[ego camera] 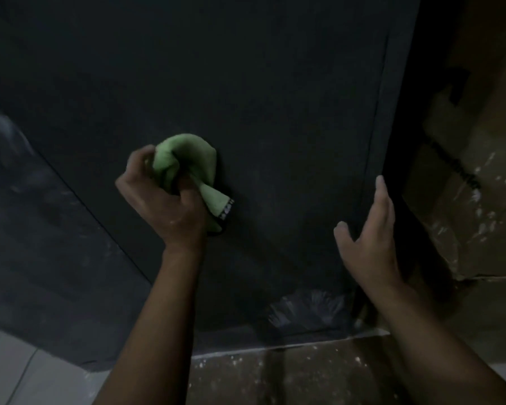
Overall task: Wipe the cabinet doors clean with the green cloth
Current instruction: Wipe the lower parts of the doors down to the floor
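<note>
Pretty dim shot, so bear with me. The big dark cabinet door (246, 83) fills most of the view, and everything else sits around it.

The left grip (170, 206) is clenched around the green cloth (187, 159), which is bunched into a wad and pushed up against the face of the door, roughly mid-height and left of centre. One corner of the cloth with a dark edge strip pokes out below the thumb side, also against the door.

The right grip (368, 238) is released, with the fingers straight and the thumb spread out, holding nothing. It sits at the door's right edge, fingertips pointing up along it. I honestly can't tell if it's actually touching the edge or just close to it.

Down near the door's bottom right corner there's a pale greyish smudge (307, 314). To the left of the door is another dark panel (27, 200) with faint whitish streaks on it. Right of the door there's a brownish wall (465, 200) with light flecks. Below the door is a speckled brown floor (275, 375), with a lighter tile (12, 369) off to the lower left.
</note>
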{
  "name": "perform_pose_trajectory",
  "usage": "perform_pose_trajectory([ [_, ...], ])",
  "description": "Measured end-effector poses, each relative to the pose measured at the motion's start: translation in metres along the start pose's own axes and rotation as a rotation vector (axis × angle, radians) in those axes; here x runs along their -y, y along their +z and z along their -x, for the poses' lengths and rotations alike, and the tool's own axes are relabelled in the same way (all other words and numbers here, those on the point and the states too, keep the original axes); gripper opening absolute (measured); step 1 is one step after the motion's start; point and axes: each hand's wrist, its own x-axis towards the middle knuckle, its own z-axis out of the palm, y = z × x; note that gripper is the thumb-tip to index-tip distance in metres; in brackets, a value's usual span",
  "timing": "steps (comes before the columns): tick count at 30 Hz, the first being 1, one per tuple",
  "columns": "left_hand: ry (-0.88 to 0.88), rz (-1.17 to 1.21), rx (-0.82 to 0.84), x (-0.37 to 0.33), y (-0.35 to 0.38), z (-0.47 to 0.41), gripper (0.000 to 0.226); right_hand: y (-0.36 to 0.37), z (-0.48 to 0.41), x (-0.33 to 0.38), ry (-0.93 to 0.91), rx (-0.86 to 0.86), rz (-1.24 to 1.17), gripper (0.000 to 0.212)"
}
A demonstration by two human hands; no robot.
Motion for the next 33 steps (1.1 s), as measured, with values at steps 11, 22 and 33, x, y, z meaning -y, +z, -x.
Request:
perform_pose_trajectory([
  [11,-0.157,-0.051,0.254,-0.050,0.039,0.025,0.006,0.009,-0.002,-0.008,-0.035,-0.028,0.092,0.110],
  [22,-0.150,0.005,0.546,-0.025,0.002,0.005,0.020,0.003,-0.012,0.023,-0.200,-0.088,0.194,0.101],
  [33,0.100,-0.197,0.038,-0.025,0.003,-0.109,0.051,0.018,0.001,0.028,-0.208,-0.089,0.192,0.103],
])
